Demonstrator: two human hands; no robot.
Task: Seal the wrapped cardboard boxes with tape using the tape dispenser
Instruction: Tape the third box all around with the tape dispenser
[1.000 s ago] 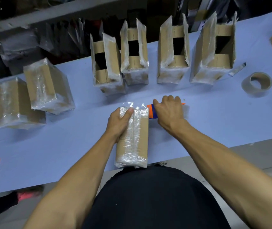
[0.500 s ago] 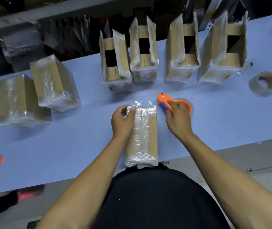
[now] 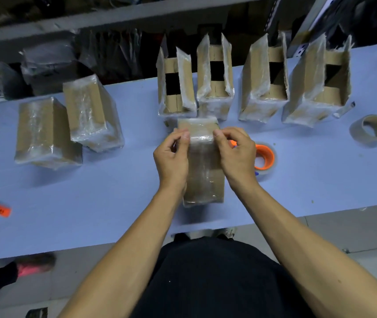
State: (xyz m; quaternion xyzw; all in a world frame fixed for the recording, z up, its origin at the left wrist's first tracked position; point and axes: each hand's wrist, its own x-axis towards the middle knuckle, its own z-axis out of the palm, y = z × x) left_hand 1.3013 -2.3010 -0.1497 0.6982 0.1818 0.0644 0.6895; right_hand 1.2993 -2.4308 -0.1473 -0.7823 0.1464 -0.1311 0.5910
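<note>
Presently my hands, left (image 3: 171, 154) and right (image 3: 237, 154), pinch the wrapped box's (image 3: 203, 180) far end; its long axis runs away from me; the dispenser (image 3: 264, 157) sits just right.

A long table covered in pale blue-lilac sheet (image 3: 309, 180) carries everything. Along its far edge stand four plastic-wrapped cardboard boxes with open flaps (image 3: 261, 88), side by side; two closed wrapped boxes (image 3: 68, 125) sit at the left, touching. One more wrapped box (image 3: 203, 180) lies near the front edge — just right of it the orange tape dispenser (image 3: 264, 157). Farther right rests a brown tape roll (image 3: 370, 130); a small orange tag (image 3: 0, 210) lies far left.
</note>
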